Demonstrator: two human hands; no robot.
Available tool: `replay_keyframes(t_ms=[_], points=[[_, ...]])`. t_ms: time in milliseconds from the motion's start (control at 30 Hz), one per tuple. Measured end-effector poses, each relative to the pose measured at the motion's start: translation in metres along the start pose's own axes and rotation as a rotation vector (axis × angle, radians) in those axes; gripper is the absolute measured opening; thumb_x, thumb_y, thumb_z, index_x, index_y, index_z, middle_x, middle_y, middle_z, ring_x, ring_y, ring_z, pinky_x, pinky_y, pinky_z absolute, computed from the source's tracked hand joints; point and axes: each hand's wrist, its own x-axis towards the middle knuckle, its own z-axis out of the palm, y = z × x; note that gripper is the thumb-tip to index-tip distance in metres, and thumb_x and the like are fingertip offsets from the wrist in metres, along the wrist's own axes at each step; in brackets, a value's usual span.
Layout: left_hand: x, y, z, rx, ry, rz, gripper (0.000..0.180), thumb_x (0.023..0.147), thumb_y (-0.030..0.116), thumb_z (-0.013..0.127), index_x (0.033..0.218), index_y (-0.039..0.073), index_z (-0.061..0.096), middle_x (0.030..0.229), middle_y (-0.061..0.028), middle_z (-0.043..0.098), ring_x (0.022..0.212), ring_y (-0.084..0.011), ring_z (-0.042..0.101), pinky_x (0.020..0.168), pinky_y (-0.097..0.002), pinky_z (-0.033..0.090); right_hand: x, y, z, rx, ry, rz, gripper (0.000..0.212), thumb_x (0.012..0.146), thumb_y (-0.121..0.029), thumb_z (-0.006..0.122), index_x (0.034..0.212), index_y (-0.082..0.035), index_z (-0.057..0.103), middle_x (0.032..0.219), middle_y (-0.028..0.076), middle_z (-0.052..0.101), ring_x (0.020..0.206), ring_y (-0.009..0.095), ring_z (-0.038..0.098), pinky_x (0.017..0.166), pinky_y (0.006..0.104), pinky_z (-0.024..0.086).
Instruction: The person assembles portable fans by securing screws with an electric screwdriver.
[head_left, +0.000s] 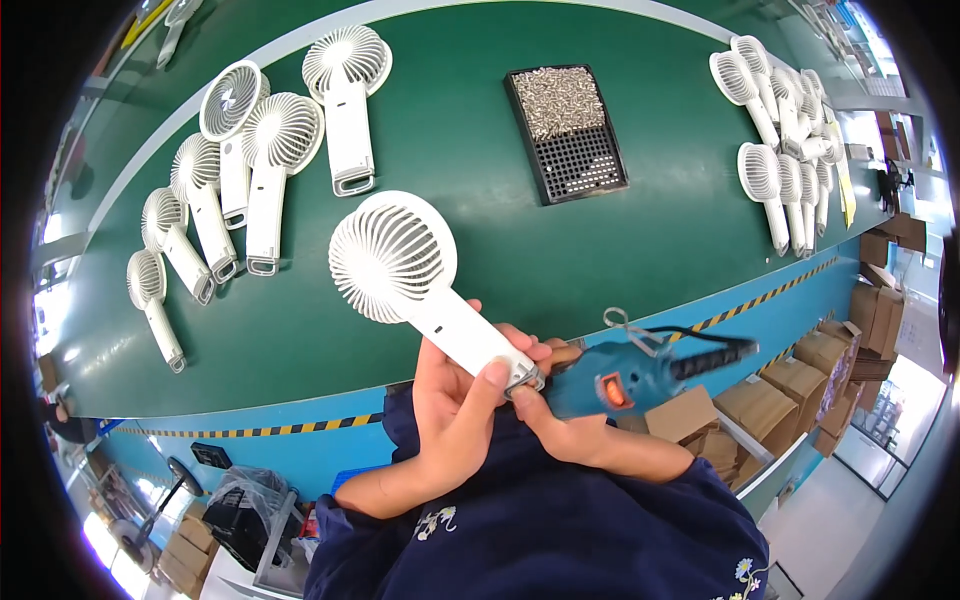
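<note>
"White ribs first: what am I looking at from my end?"

"A handheld fan (425,305) near the middle of my view, its round head toward ten o'clock, its handle running down toward half past four."

"And my hands?"

"My left hand (450,400), toward six, is clamped around that handle, thumb on top. My right hand (565,430), at five, is closed on the teal power tool (610,382), which looks slightly blurred; its thumb touches the handle's grey end loop (523,378)."

"Is the tool's tip on the fan?"

"I can't tell; fingers hide it."

"What's on the green surface (440,130)?"

"A black tray (560,158) at one o'clock, small metal pieces (562,102) filling its far half. More white fans (285,130) lie spread at ten, and a crowded bunch of fans (760,175) at two."
</note>
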Motion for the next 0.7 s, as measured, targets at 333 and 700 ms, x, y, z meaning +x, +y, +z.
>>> replay_keyframes(t_ms=[333,700], points=[[0.013,-0.014,-0.004,0.026,-0.061,0.183,0.042,0.094,0.006,0.045,0.131,-0.001,0.026,0.099,-0.0139,0.055,0.089,-0.0215,0.061,0.091,-0.0438,0.046,0.010,-0.013,0.016,-0.252,0.116,-0.060,0.012,0.080,-0.003,0.063,0.091,-0.002,0.060,0.081,0.009,0.060,0.078,0.026,0.058,0.069,0.0351,0.044],[0.025,-0.002,0.002,0.154,-0.039,0.061,0.041,0.099,0.023,0.037,0.133,0.002,0.027,0.099,-0.0173,0.057,0.096,-0.0296,0.061,0.090,-0.0416,0.046,0.013,0.000,0.014,0.269,0.220,0.069,0.010,0.086,-0.004,0.063,0.090,0.000,0.056,0.081,0.005,0.058,0.066,0.010,0.055,0.059,0.0249,0.045]])
